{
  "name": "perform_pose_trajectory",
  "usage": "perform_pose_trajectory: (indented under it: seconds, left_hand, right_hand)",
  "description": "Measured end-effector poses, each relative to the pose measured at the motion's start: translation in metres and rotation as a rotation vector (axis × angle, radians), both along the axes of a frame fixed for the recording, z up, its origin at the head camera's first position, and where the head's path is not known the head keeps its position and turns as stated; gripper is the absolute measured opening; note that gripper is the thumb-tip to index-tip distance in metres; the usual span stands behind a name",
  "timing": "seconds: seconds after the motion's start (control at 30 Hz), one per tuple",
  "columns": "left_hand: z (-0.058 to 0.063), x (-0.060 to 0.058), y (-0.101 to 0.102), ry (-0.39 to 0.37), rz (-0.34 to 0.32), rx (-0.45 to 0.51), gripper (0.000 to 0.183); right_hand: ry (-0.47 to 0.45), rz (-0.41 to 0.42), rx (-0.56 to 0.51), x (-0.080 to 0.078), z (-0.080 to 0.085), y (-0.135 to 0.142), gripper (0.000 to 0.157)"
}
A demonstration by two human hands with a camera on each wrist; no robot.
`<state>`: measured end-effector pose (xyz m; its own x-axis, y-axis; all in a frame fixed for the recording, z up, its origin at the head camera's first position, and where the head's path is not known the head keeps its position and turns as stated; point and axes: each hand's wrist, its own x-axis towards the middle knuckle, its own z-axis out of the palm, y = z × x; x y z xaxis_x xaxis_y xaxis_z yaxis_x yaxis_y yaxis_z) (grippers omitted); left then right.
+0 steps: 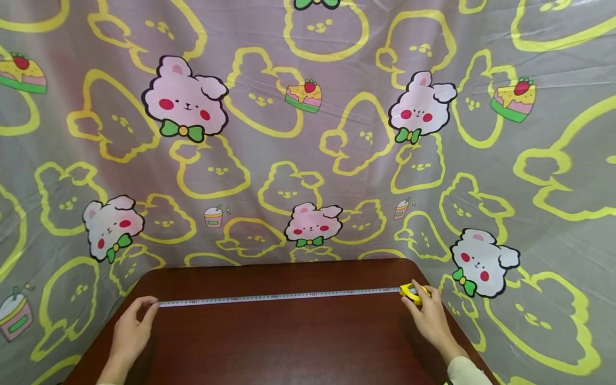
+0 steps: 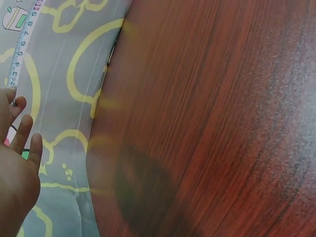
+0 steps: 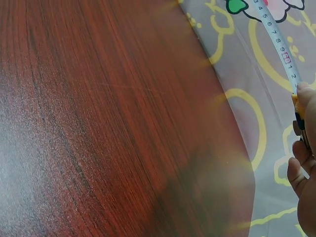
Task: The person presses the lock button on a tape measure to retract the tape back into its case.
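Both hands stretch the tape blade point(image 1: 279, 295) across the bench point(image 1: 289, 342): left hand point(image 1: 131, 330) pinches its tip, right hand point(image 1: 430, 315) grips the yellow case point(image 1: 410, 291) (keep it taut, flat).

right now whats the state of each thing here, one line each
tape measure blade: pulled out, stretched flat across the table
yellow tape case: gripped by the right hand
left hand: pinching the blade's free end
table: bare dark wood below the tape
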<state>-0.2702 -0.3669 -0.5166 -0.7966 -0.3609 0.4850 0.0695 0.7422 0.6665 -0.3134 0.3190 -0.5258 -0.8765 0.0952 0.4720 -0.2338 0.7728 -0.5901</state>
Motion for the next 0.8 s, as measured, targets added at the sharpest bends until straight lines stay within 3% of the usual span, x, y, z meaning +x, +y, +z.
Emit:
perform_pose_trajectory:
  seconds: [0.47,0.8]
  left_hand:
    - [-0.0085,0.0080,0.0011,-0.008,0.002,-0.001,0.012]
    - [-0.0055,0.0024,0.0064,0.061,-0.034,-0.001,0.009]
  right_hand:
    - [0.035,0.026,0.028,-0.0004,-0.0041,-0.0073,0.061]
    - [0.076,0.022,0.032,-0.0006,-0.0056,-0.0042,0.059]
